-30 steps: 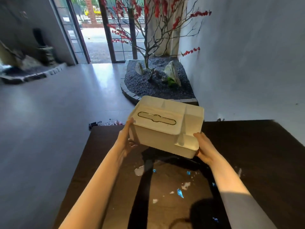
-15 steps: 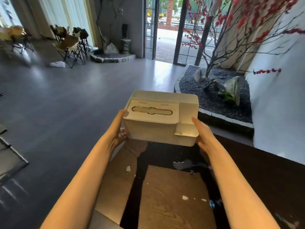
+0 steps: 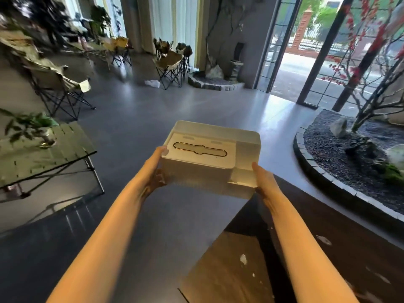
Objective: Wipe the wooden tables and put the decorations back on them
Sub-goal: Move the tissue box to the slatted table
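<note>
A white rectangular plastic tissue box (image 3: 211, 158) with a gold-rimmed oval slot in its lid is held up in the air between both hands, above the grey floor (image 3: 153, 127) and just beyond the near-left corner of the dark brown wooden table (image 3: 251, 270). The left hand (image 3: 156, 171) presses against the box's left end, thumb up by the top edge; the right hand (image 3: 261, 178) clasps its right end — each closed firmly on the box, which touches nothing else. Small white scraps (image 3: 243, 259) lie scattered on the tabletop.

Far left stands a slatted folding table (image 3: 65, 145) carrying a small green potted plant (image 3: 32, 127). Folding camp chairs (image 3: 170, 66) sit further back. To the right, a stone-edged gravel bed (image 3: 328, 154) holds a bare tree with red blossoms (image 3: 371, 62) — near the glass doors (image 3: 290, 51).
</note>
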Demonstrator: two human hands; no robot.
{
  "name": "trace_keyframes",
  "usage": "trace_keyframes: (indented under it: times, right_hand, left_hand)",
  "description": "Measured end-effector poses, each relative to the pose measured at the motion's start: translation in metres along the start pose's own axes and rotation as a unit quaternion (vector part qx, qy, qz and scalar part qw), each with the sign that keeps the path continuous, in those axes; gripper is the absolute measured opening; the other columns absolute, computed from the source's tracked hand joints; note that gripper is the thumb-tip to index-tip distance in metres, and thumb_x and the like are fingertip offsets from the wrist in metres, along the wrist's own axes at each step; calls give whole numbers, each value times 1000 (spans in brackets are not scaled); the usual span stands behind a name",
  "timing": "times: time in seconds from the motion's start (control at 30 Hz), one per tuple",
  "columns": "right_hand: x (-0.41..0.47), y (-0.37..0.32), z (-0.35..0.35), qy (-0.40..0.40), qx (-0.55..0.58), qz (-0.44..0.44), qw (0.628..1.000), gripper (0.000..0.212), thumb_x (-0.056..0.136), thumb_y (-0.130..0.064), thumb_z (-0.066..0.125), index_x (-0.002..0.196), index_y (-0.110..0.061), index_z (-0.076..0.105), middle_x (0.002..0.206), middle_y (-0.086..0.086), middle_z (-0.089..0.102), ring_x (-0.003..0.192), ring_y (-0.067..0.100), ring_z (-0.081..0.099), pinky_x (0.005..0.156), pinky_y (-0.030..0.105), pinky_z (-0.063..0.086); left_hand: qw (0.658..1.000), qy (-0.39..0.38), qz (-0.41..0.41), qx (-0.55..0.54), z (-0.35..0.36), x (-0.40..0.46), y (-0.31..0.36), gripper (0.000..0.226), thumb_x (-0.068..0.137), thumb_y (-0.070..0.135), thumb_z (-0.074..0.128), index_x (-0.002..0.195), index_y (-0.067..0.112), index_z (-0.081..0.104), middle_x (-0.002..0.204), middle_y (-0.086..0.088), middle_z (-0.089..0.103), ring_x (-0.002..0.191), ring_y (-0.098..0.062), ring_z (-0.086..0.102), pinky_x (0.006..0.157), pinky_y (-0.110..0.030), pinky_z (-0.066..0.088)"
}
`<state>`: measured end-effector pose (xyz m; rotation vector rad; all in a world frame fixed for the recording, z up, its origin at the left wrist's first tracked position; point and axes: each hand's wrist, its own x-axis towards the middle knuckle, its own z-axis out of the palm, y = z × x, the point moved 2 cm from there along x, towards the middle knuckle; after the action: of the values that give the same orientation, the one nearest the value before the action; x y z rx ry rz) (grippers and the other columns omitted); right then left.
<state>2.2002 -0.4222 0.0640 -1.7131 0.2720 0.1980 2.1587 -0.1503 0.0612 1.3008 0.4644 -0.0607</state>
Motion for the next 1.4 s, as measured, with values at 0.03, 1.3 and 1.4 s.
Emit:
trace_keyframes:
  times: [0.03, 1.3, 1.4]
  right_hand:
    - [8, -7, 22, 3, -6, -3, 1000, 22, 101, -32, 37, 106, -15, 50, 103, 9, 57, 86, 18, 57, 87, 38, 48]
    - [107, -145, 946, -455, -154, -155, 863, 29, 100, -28, 40, 79, -20, 59, 80, 2, 58, 77, 18, 54, 66, 30, 39]
    - [102, -137, 1002, -460, -167, -143, 860, 27, 100, -27, 39, 90, -14, 61, 81, 4, 59, 77, 18, 54, 65, 30, 39]
  left_hand:
    - [1000, 8, 1, 5, -18, 13, 7, 49, 84, 55, 49, 122, 24, 50, 106, -10, 62, 92, -24, 58, 70, -33, 49]
    - [839, 504, 61, -196, -729, 120, 183, 49, 93, 47, 44, 132, 17, 38, 130, -16, 52, 115, -28, 51, 103, -45, 40]
    - [841, 505, 50, -189, -778, 128, 179, 45, 95, 46, 41, 130, 18, 39, 127, -15, 53, 116, -28, 51, 101, -44, 41]
